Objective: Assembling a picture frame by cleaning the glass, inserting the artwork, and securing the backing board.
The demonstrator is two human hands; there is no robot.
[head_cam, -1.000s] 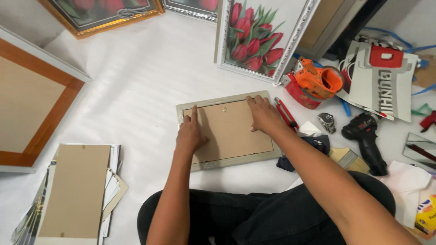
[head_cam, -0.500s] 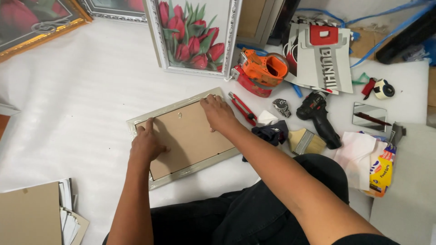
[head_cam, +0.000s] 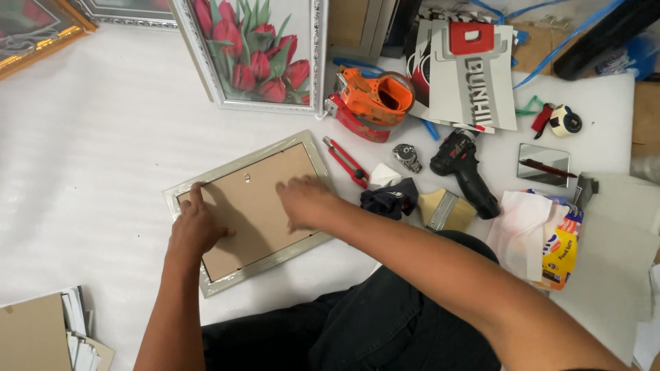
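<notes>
tulip picture (head_cam: 258,55) cut off at top, right hand (head_cam: 302,200) blurred

White foam sheet (head_cam: 103,172) carries a face-down frame (head_cam: 251,209), tape dispenser (head_cam: 371,103), drill (head_cam: 464,168) (black) and brush (head_cam: 445,209).

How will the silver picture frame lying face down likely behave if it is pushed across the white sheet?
The silver picture frame lies flat, so it would probably slide rather than tip. It looks thin and rigid, likely light. Both the left hand and right hand press its brown backing.

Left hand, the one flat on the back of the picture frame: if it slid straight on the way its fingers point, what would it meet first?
The left hand points up and slightly right. It would first cross the silver frame's top rim, then bare white sheet, and further on probably the tulip picture; the angle is hard to judge.
</notes>
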